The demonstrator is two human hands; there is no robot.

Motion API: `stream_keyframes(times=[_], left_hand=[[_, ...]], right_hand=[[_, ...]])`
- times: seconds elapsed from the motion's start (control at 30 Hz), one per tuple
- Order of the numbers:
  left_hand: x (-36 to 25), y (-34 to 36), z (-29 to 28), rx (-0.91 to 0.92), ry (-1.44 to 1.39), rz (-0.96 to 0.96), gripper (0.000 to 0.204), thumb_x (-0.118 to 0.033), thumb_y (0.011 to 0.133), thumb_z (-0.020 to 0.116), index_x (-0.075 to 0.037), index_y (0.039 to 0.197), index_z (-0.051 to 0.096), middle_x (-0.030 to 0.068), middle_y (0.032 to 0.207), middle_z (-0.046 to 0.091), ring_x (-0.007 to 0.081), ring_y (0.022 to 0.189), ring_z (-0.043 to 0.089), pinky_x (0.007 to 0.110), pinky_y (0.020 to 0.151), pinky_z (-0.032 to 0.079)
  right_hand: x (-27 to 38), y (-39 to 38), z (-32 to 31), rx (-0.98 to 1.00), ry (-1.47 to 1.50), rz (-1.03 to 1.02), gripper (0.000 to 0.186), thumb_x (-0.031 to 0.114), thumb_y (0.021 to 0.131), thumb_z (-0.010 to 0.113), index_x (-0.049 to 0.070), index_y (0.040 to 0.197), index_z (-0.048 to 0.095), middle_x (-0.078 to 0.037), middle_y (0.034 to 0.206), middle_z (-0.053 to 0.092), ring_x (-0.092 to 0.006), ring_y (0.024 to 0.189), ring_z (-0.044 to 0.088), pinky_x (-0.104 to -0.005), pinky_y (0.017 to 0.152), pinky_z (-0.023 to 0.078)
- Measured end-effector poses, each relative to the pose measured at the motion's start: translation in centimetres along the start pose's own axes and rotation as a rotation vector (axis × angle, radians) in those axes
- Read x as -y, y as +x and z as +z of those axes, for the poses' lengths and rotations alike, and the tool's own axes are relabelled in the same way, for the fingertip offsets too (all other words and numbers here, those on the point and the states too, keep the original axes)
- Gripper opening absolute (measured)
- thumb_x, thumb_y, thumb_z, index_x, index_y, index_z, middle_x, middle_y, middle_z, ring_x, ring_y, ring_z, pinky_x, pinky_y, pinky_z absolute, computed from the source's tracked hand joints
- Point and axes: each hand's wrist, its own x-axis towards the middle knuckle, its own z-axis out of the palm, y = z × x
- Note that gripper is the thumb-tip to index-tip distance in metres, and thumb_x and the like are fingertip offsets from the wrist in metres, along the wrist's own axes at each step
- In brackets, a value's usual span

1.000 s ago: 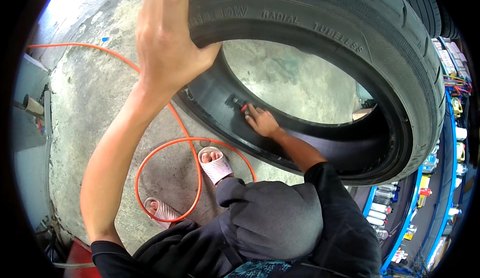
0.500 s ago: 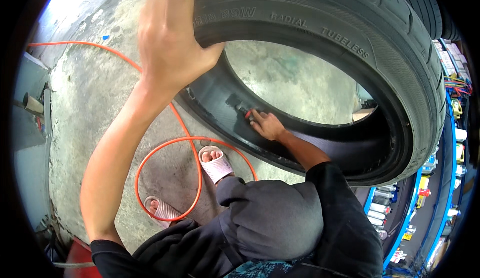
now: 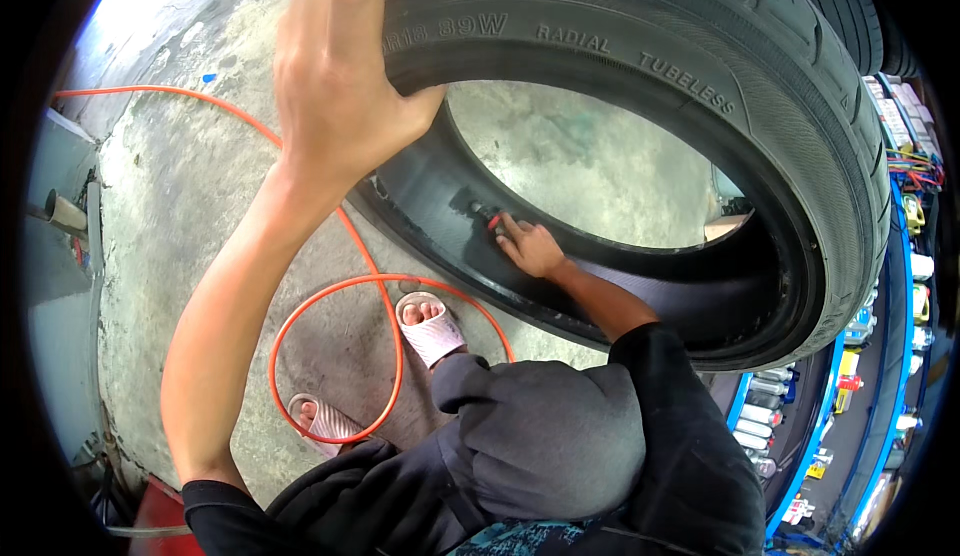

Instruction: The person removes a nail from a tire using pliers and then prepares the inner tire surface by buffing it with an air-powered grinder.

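- Since 1 second ago, the right hand (image 3: 535, 251) has drawn back slightly toward the body, bringing the small red-and-dark tool (image 3: 494, 222) with it; its fingers are wrapped on that tool.
- That leaves more of the dark patch (image 3: 464, 199) bare, just beyond the tool's tip; whether the tip touches the patch is too small to tell.
- The tyre (image 3: 800, 146) has also shifted a little: its raised lettering sits farther right of the left hand (image 3: 345, 91).
- That hand has barely moved, grasping the tyre's upper left part with its thumb at the inner edge; the fingertips are cut off.
- The tyre spans the space from the left hand across to beyond the right, which reaches inside it.
- The small shifts suggest short strokes over 1 spot on the inner wall, with the left hand steadying.
- Below the hands, an orange hose (image 3: 150, 90) lies looped on the floor, unchanged.
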Motion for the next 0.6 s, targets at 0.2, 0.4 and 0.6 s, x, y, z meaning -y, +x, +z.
stream_keyframes(times=[0.2,0.4,0.6], left_hand=[[-0.3,0.2,0.1,0.018,0.011,-0.062,0.100,-0.006,0.062,0.083,-0.002,0.151,0.038,0.0246,0.133,0.054,0.0427,0.120,0.056,0.050,0.102,0.046],[-0.1,0.0,-0.1,0.018,0.024,-0.048,0.099,-0.005,0.062,0.083,-0.002,0.150,0.039,0.0251,0.132,0.054,0.0436,0.120,0.056,0.050,0.102,0.046],[-0.2,0.0,0.0,-0.011,0.023,-0.015,0.100,-0.005,0.061,0.083,-0.002,0.150,0.038,0.0260,0.133,0.054,0.0445,0.121,0.055,0.051,0.103,0.045]], right_hand=[[-0.1,-0.4,0.2,0.050,-0.023,-0.124,0.062,0.041,0.105,0.050,0.000,0.151,0.040,-0.026,0.108,0.069,-0.0429,0.100,0.067,-0.0506,0.089,0.050],[0.7,-0.2,-0.1,0.077,-0.002,-0.140,0.062,0.041,0.105,0.050,-0.001,0.150,0.041,-0.025,0.108,0.069,-0.0405,0.101,0.067,-0.0500,0.090,0.050],[0.1,-0.1,0.7,-0.001,0.007,-0.057,0.061,0.040,0.105,0.051,-0.001,0.149,0.043,-0.025,0.107,0.070,-0.0413,0.101,0.067,-0.0520,0.087,0.051]])
